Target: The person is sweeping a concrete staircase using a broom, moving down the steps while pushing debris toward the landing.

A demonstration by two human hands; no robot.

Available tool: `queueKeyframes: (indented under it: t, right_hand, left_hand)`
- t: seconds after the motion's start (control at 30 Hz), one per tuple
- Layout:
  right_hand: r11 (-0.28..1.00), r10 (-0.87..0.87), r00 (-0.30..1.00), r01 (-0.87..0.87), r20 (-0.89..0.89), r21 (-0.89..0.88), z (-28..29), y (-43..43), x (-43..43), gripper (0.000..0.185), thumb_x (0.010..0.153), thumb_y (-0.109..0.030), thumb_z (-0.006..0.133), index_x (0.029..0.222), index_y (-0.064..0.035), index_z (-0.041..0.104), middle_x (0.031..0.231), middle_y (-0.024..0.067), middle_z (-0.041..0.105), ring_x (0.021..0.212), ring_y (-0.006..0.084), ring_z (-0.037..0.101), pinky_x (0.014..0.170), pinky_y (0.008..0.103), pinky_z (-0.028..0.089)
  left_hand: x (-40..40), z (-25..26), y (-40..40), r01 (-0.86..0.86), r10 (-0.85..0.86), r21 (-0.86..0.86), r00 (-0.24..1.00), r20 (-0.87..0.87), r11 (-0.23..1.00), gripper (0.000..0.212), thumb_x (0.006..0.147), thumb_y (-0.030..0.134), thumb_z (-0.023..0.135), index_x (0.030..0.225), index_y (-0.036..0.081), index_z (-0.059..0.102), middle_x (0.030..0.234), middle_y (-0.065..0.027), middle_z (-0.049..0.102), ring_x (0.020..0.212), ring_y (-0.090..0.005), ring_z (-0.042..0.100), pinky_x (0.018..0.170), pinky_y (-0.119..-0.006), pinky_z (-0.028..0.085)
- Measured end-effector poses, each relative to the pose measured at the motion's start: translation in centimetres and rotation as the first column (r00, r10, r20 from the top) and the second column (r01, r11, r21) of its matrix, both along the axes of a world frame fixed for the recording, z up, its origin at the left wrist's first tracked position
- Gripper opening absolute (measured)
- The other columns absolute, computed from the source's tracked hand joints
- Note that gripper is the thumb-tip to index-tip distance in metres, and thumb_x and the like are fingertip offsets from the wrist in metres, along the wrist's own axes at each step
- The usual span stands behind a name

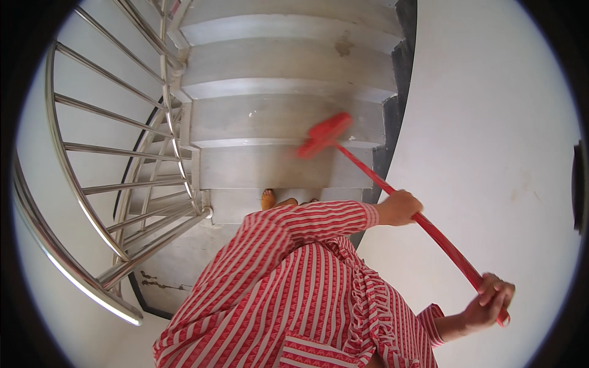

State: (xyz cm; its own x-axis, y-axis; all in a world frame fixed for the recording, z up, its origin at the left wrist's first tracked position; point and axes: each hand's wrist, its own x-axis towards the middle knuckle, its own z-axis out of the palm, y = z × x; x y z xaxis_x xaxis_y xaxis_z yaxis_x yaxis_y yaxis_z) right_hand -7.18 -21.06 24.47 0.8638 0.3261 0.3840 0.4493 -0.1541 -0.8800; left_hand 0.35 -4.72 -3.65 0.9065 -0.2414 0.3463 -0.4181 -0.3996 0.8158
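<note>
A red long-handled broom (pixel 446 246) slants across the view from lower right to upper left. My left hand (pixel 399 208) grips the middle of its handle. Near the handle's top end, my right hand (pixel 490 299) is closed around it. The red broom head (pixel 326 133) is motion-blurred and appears over the front edge of a pale stair step (pixel 230 119). I cannot tell whether its bristles touch the step. A foot in a tan shoe or sandal (pixel 268 200) shows on a lower step, partly hidden by my sleeve.
Stainless steel railings (pixel 110 117) curve along the left, beside another flight seen through the bars. A white wall (pixel 478 115) with a dark skirting (pixel 391 119) borders the steps at right. One higher step has a brown stain (pixel 343 47). Below left lies a landing (pixel 168 257) with dark marks.
</note>
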Motion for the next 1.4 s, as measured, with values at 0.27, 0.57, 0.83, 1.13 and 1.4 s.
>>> queueKeyframes:
  t: [0.27,0.57,0.83,1.13,1.4]
  right_hand:
    - [0.991,0.029,0.849,-0.093,0.528,0.094,3.8,-0.9,-4.0,0.023,0.101,-0.025,0.051,0.085,-0.0093,0.056,0.054,-0.0048,0.036,0.053,0.0104,0.039,0.068,0.0346,0.036]
    - [0.989,-0.002,0.998,-0.008,0.069,0.146,-1.1,4.7,-5.7,0.025,0.098,-0.026,0.058,0.079,-0.0130,0.048,0.057,-0.0054,0.041,0.057,0.0101,0.041,0.073,0.0324,0.035]
    - [0.934,-0.346,0.938,0.341,0.036,0.104,-4.5,5.4,-7.6,0.018,0.099,-0.010,0.046,0.084,-0.0023,0.053,0.057,0.0005,0.041,0.056,0.0149,0.045,0.066,0.0357,0.043]
    - [0.986,-0.016,0.972,0.054,0.233,-0.161,2.7,3.2,-5.5,0.028,0.103,-0.029,0.052,0.082,-0.0109,0.052,0.049,-0.0075,0.042,0.046,0.0072,0.044,0.060,0.0304,0.039]
    - [0.931,0.333,0.943,-0.325,-0.022,0.167,-1.8,4.9,1.0,0.022,0.099,-0.024,0.054,0.081,-0.0126,0.049,0.053,-0.0075,0.042,0.047,0.0072,0.038,0.060,0.0277,0.029]
  left_hand:
    - [-3.9,9.5,-1.2,0.294,-0.295,-0.083,0.956,-0.004,0.952,0.019,0.080,0.025,0.070,0.080,0.007,0.070,0.075,-0.0148,0.069,0.074,-0.0346,0.068,0.070,-0.047,0.053]
    - [-4.8,2.4,9.3,0.035,-0.036,0.118,0.999,0.000,0.992,0.013,0.077,0.020,0.069,0.071,0.009,0.064,0.067,-0.0141,0.064,0.067,-0.0370,0.064,0.063,-0.049,0.049]
    - [-2.1,-3.8,5.4,0.240,-0.247,0.113,0.968,0.048,0.964,0.020,0.079,0.025,0.072,0.073,0.009,0.063,0.069,-0.0125,0.065,0.072,-0.0374,0.065,0.069,-0.048,0.051]
    - [-8.0,2.1,-0.7,0.452,-0.453,-0.039,0.878,-0.154,0.891,0.022,0.085,0.028,0.069,0.078,0.008,0.067,0.069,-0.0120,0.066,0.068,-0.0333,0.067,0.064,-0.045,0.052]
    - [-10.1,1.2,10.4,0.104,-0.063,0.135,0.959,-0.276,0.985,0.017,0.078,0.026,0.073,0.083,0.010,0.070,0.070,-0.0163,0.064,0.069,-0.0391,0.063,0.064,-0.048,0.050]
